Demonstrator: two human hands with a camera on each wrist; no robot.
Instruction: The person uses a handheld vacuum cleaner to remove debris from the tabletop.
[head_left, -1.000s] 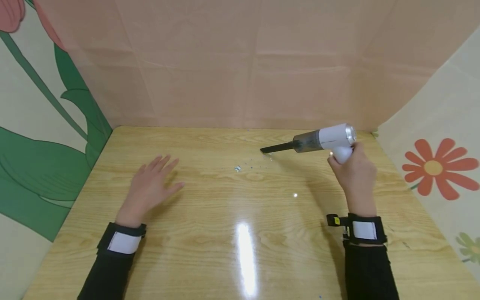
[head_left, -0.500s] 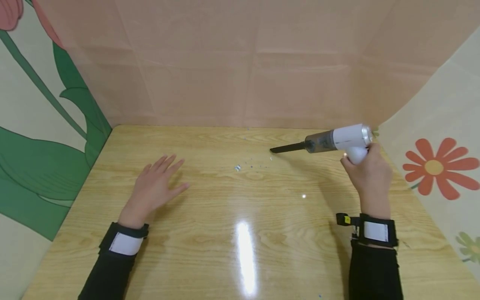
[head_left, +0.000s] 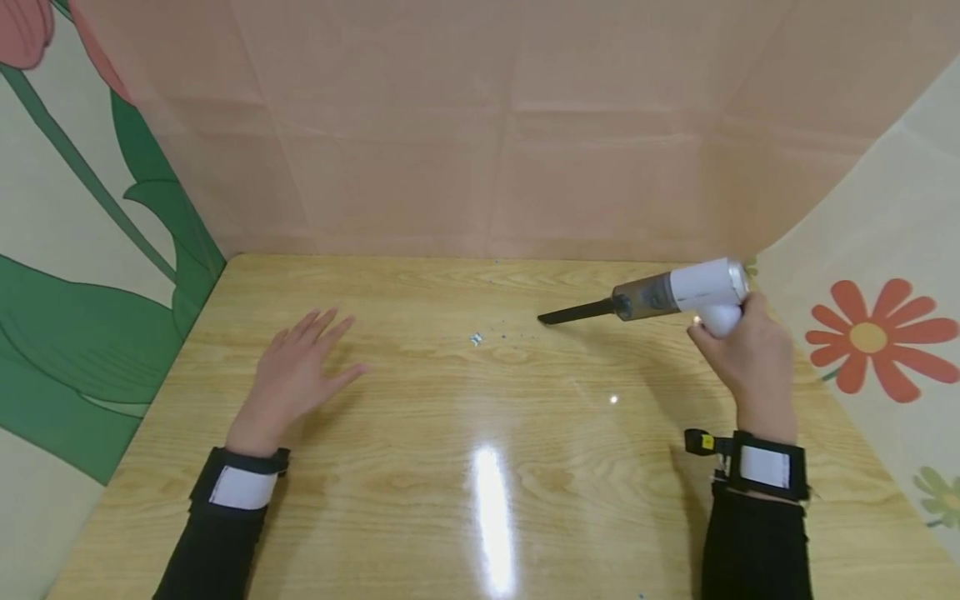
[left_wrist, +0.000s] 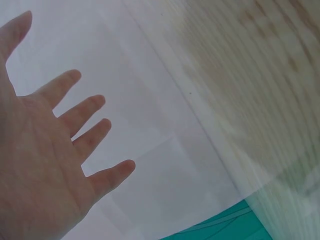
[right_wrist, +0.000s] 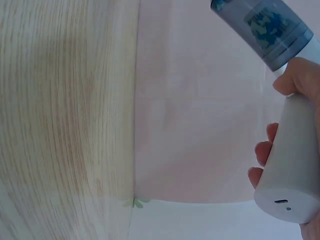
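My right hand [head_left: 757, 358] grips the white handle of a handheld vacuum cleaner [head_left: 705, 285] at the right of the table. Its black nozzle [head_left: 577, 312] points left, with the tip at or just above the wood. Blue bits show inside the clear dust cup [right_wrist: 272, 27] in the right wrist view, where fingers wrap the handle [right_wrist: 292, 155]. Left of the tip lie a small shiny scrap [head_left: 476, 339] and several tiny blue specks [head_left: 504, 336]. My left hand [head_left: 296, 375] hovers over the table's left side, fingers spread and holding nothing; its palm [left_wrist: 40, 165] shows in the left wrist view.
The wooden table [head_left: 420, 417] meets a pinkish cloth backdrop [head_left: 480, 150] at its far edge. Flower-printed sheets flank it, with a green leaf [head_left: 75, 333] at left and a red flower [head_left: 866, 336] at right. One blue speck [head_left: 641, 596] lies near the front.
The vacuum cleaner and my right hand have moved right, and the nozzle tip has lately come nearer to me. Bits by the earlier tip position are no longer visible. My left hand has barely shifted.
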